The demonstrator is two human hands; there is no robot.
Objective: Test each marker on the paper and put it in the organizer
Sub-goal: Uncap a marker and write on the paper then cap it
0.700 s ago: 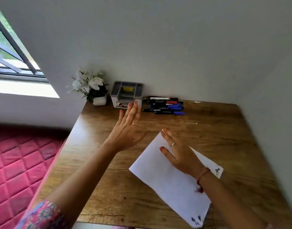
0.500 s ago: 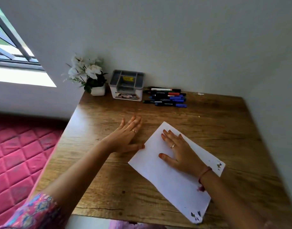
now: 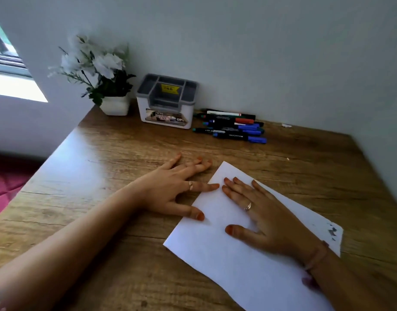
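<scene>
Markers [image 3: 232, 127] lie piled against the wall just right of the organizer [image 3: 166, 102], while your left hand [image 3: 175, 185] and right hand [image 3: 260, 212] rest flat and empty on the paper [image 3: 238, 265], which may slide once you reach away.

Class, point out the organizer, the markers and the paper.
organizer [image 3: 164, 118]: head view, white front wall.
markers [image 3: 232, 127]: head view, middle of the pile.
paper [image 3: 238, 265]: head view, bare white middle.
</scene>
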